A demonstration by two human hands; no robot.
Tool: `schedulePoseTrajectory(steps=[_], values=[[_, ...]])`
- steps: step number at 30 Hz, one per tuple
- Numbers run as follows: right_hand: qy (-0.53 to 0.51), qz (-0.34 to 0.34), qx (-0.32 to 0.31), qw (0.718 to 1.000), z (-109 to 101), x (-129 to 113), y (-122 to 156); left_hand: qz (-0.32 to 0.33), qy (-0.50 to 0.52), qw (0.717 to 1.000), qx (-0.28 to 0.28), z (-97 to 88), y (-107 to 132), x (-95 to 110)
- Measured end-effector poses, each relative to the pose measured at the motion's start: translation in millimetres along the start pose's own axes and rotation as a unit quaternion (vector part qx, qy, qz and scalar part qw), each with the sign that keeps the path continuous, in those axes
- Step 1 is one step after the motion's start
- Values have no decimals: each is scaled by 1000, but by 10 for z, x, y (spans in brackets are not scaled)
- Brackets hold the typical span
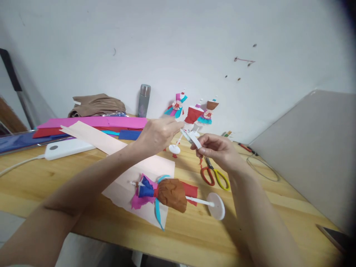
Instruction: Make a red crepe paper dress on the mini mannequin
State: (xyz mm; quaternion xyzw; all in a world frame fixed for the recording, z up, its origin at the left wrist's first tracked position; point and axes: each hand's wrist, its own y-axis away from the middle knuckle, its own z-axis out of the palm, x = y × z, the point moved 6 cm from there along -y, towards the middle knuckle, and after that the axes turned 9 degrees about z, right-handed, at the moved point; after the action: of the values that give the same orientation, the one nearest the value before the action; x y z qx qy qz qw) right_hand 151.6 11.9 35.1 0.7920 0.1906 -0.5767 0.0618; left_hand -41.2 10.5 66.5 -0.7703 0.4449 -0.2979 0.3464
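"What are the two hands doing?"

"Both are raised above the wooden surface (194,237), meeting at a narrow white strip (195,141). The right hand (218,149) has its grip closed on the strip's lower end, thumb against fingers."

"And the left hand (159,134)?"

"Its grip is pressed together at the other end, fingertips pinching there. The strip is too small for me to name its material."

"What lies below them?"

"A white display figure (171,194) dressed in brown, blue, red and magenta pieces, on its side. Its dressed part lies largely over a pale pink sheet (150,166); the round white base sticks out past it. Scissors with red and yellow handles (209,163) are near the right wrist."

"Anything behind the hands?"

"Three upright dressed figures: one with pink and turquoise strips (177,106), one in red (194,114), one with a brown top (211,105). Left of them, by the wall, stands a grey bottle with a metallic cap (144,102). Stacked magenta, red and blue sheets (111,122) lie further left."
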Motion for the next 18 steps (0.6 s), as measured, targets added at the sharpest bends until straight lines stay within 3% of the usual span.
schedulePoseTrajectory(steps=[3, 5, 8, 13, 16, 18], values=[[5, -9, -1, 1000, -18, 1, -12, 45, 5, 998, 52, -71, -7, 36], [19, -7, 3, 1000, -21, -7, -12, 15, 50, 997, 51, -86, -10, 7], [41, -4, 10, 999, -10, -30, -1, -62, 129, 990, 14, -59, -10, -66], [60, 1, 7, 998, -33, -1, 10, -130, 188, 972, -52, -10, -19, -139], [51, -14, 15, 999, -107, 44, -13, -192, 301, 926, -126, 101, 10, -157], [55, -46, 38, 997, -155, 37, -28, -225, 372, 889, -142, 151, 25, -155]])
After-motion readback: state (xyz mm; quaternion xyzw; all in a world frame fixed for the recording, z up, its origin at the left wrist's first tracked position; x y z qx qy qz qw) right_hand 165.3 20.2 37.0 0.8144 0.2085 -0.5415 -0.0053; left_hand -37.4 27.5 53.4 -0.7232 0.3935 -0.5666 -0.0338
